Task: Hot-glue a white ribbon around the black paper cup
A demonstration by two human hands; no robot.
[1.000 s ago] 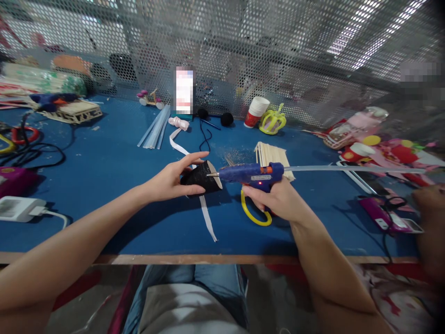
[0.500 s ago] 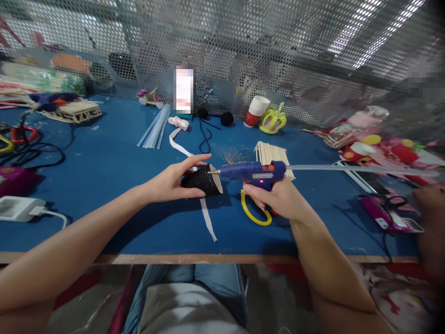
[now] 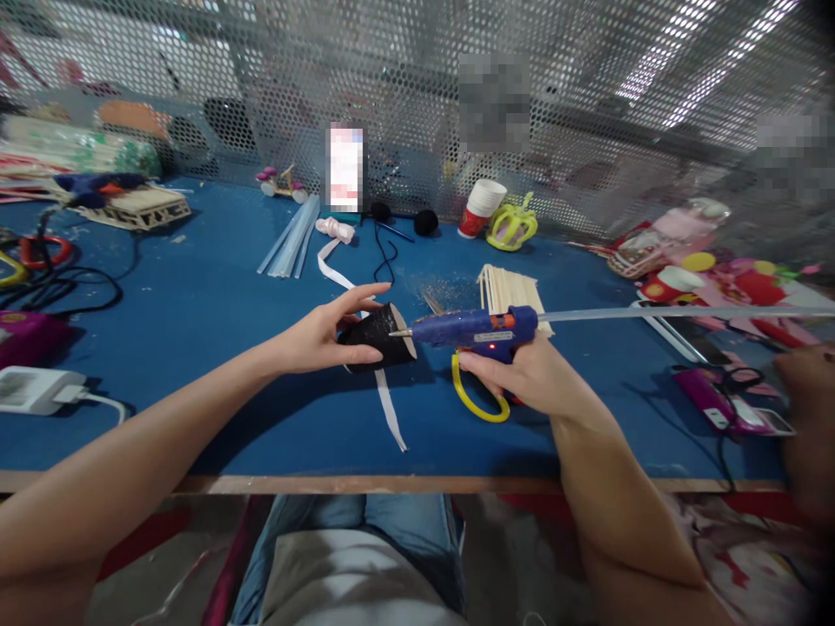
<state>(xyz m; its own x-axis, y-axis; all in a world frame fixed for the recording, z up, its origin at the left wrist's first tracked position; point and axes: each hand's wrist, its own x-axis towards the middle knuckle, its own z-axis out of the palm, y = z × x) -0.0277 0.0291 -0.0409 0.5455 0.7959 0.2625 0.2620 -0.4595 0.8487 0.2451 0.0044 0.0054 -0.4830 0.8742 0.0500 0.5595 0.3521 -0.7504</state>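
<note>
My left hand [image 3: 332, 335] grips a black-covered paper cup [image 3: 378, 337] lying on its side, thumb in front and fingers behind, its pale open end facing right. In my right hand [image 3: 515, 369] is a blue hot glue gun [image 3: 470, 330] with a small red light lit. The metal nozzle points left and meets the cup's black side near the rim, or hovers just over it. A long clear glue stick [image 3: 652, 311] sticks out of the gun's back. White ribbon [image 3: 390, 409] runs beneath the cup. Yellow-handled scissors [image 3: 479, 409] lie under my right hand, partly hidden.
Behind are craft sticks [image 3: 515, 287], spare glue sticks [image 3: 293, 239], a phone [image 3: 344, 169], stacked paper cups [image 3: 481, 209] and a yellow basket-like piece [image 3: 512, 226]. Left stand a white charger [image 3: 39, 391] and cables. Another person's blurred hand [image 3: 809, 382] is at the right edge, by a purple power strip [image 3: 724, 400].
The glue gun's nozzle has shifted slightly down along the cup's black side. The cup has turned a little in my left hand, which stays in nearly the same place.
</note>
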